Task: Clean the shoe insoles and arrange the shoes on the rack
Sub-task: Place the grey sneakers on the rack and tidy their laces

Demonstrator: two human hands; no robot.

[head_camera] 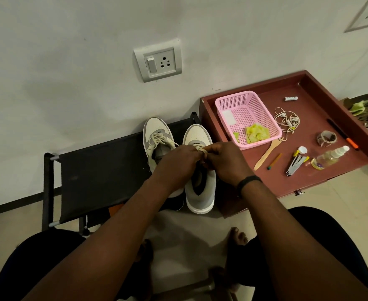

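Two white and grey sneakers stand side by side on the black fabric shoe rack [96, 170], toes toward the wall. The left shoe [157, 137] has loose laces. Over the right shoe [200, 187] both hands meet at the tongue. My left hand [178, 164] and my right hand [224, 159] each pinch the cream laces [203, 151] of that shoe. The insoles are hidden inside the shoes.
A reddish-brown tray [309, 90] lies right of the rack with a pink basket [247, 118] holding a yellow-green cloth [257, 132], a spray bottle [330, 156], a wooden fork [267, 155], a cord, tape and small tools. A wall socket [159, 61] is above.
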